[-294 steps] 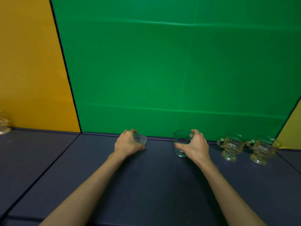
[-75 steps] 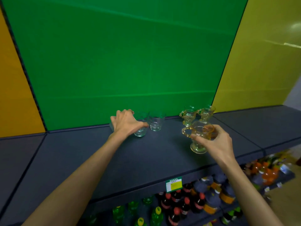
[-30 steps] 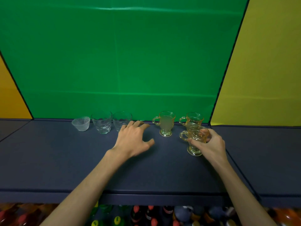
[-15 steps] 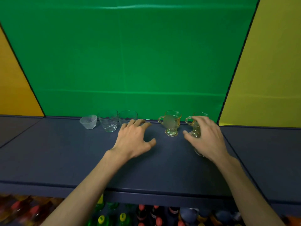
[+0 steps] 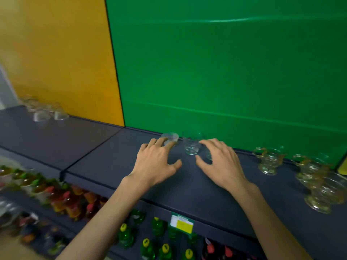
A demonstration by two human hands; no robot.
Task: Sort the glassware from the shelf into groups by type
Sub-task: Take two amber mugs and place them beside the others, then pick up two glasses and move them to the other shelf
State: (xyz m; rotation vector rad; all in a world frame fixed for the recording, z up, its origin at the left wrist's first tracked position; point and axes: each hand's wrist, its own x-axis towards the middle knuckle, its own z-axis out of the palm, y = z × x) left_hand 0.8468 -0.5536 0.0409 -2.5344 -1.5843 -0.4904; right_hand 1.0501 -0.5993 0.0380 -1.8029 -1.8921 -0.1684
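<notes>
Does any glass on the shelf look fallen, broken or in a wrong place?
Nothing looks fallen or broken. The clear tumbler and small ribbed bowl stand upright by the green wall, the amber handled cups upright further right. One oddity: a blurred cluster of glasses sits apart at far left, not yet grouped.

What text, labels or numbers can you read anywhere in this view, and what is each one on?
No text can be read in this view.
Shelf-edge price tag, green with a yellow panel: it carries print, but too small and blurred to read.
Bottles on the lower shelf: only coloured caps show, no legible labels.
Glassware on the shelf, including the clear tumbler and handled amber cups: no markings visible.
</notes>
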